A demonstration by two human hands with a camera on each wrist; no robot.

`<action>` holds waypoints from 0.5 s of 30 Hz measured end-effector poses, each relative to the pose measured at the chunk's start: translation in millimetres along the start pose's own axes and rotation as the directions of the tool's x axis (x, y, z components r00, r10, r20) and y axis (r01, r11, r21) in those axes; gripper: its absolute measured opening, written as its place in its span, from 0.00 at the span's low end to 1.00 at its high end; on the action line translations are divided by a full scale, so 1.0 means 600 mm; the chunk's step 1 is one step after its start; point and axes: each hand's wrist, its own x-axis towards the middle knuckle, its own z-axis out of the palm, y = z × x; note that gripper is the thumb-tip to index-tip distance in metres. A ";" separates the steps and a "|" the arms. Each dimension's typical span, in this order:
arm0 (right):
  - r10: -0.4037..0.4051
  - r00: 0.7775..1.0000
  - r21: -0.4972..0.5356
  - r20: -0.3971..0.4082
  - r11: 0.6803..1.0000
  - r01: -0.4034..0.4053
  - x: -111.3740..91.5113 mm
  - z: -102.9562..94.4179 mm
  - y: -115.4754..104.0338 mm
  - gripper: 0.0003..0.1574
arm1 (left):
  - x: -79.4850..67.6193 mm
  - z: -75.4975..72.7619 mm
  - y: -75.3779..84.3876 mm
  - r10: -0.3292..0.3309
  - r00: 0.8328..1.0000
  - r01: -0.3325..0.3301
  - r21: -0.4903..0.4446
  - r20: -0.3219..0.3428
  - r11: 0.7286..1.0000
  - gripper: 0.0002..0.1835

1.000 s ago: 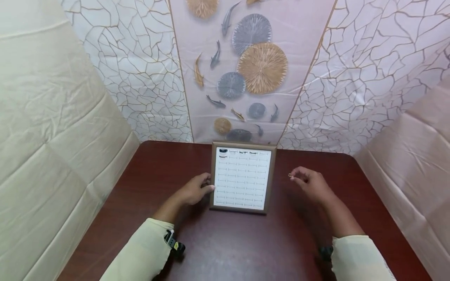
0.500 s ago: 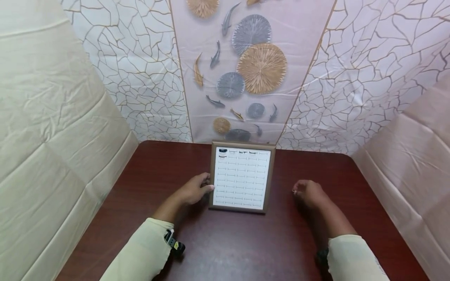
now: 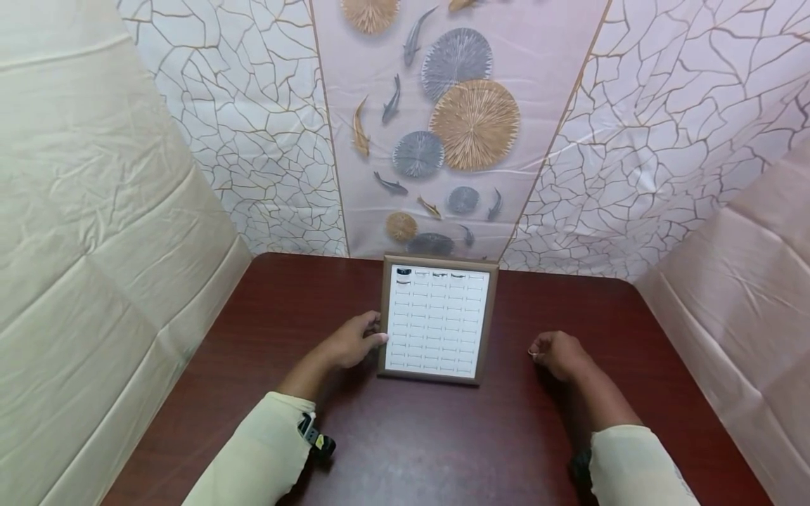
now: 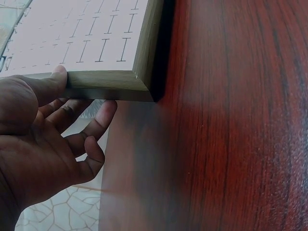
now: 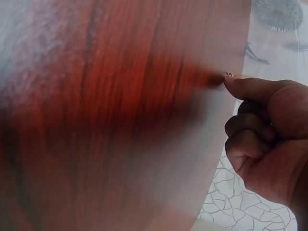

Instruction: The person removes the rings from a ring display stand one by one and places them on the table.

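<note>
A framed display board (image 3: 436,323) leans upright on the table, its white face lined with rows of short slit marks. Several small bands, one dark and wide, sit in its top rows. My left hand (image 3: 348,343) holds the board's left edge, thumb on the front and fingers behind. In the left wrist view that thumb lies on the wooden frame (image 4: 106,81) and the little finger is curled free. Right of the board, low over the table, my right hand (image 3: 560,355) pinches a small ring (image 3: 531,352) between thumb and forefinger. The other fingers are curled into the palm.
The dark red wooden table (image 3: 405,443) ends against a patterned cloth backdrop (image 3: 468,211). Beige cloth walls (image 3: 114,281) slope along both sides. A strapped device (image 3: 316,437) sits on the left wrist.
My right hand has come down and slightly right toward the table with the small ring, and its fingers have curled in more. The left hand and the board have stayed put.
</note>
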 end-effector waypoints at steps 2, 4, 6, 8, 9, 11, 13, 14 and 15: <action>0.000 1.000 0.000 0.003 1.000 0.000 0.000 -0.001 0.000 0.01 | 0.000 0.001 -0.001 -0.002 1.000 0.002 0.001 -0.003 1.000 0.20; 0.005 1.000 0.002 0.004 1.000 -0.005 -0.001 -0.001 -0.001 0.01 | 0.000 0.001 -0.001 -0.003 1.000 0.003 0.001 -0.005 1.000 0.20; 0.004 1.000 0.002 0.004 1.000 -0.004 0.000 -0.003 0.000 0.02 | 0.000 0.002 -0.002 -0.012 1.000 0.012 -0.005 -0.004 1.000 0.20; 0.010 1.000 0.008 0.009 1.000 -0.010 0.000 -0.004 -0.001 0.02 | 0.000 0.002 -0.002 -0.016 1.000 0.016 -0.011 -0.005 1.000 0.20; 0.014 1.000 0.014 0.011 1.000 -0.014 0.000 -0.005 -0.002 0.02 | -0.001 0.002 -0.002 -0.017 1.000 0.017 -0.016 -0.004 1.000 0.20; 0.008 1.000 0.018 0.008 1.000 -0.009 0.000 -0.007 -0.003 0.02 | 0.000 0.002 -0.003 -0.010 1.000 0.010 -0.015 -0.004 1.000 0.19; -0.005 1.000 0.019 -0.003 1.000 0.005 0.000 -0.008 -0.005 0.02 | 0.001 0.002 -0.004 0.002 1.000 -0.002 -0.011 -0.004 1.000 0.19; -0.011 1.000 0.017 -0.014 1.000 0.011 0.000 -0.010 -0.007 0.02 | 0.001 0.003 -0.005 0.007 1.000 -0.007 -0.010 -0.005 1.000 0.19; -0.021 1.000 0.020 -0.021 1.000 0.021 0.000 -0.011 -0.009 0.02 | 0.002 0.003 -0.006 0.012 1.000 -0.012 -0.012 -0.003 1.000 0.20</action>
